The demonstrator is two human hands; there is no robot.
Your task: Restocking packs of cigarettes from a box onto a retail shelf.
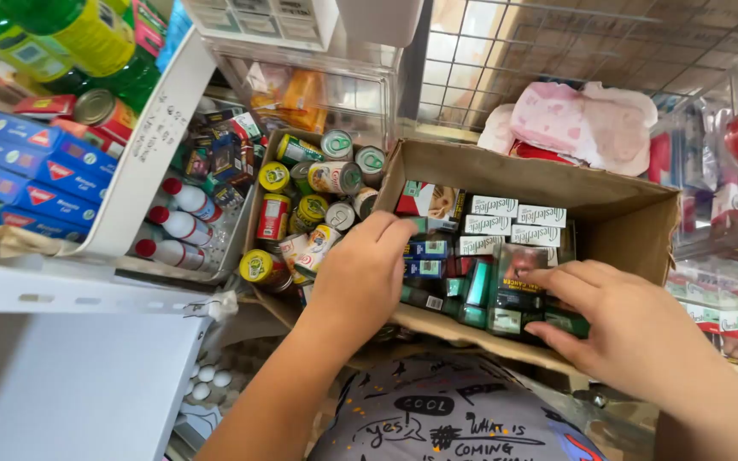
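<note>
Overhead, crowded shop shelves (143, 162), cardboard box (625, 226).

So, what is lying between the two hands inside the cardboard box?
In the head view, small green and blue packs standing in the box fill the gap between the left hand and the right hand.

packs (506, 229) in box (617, 213), cans (309, 201) left

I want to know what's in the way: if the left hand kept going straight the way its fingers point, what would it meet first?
The left hand points into the cardboard box, fingers already on the small packs. Going on, it would likely meet the white packs first, though depth is hard to judge.
</note>
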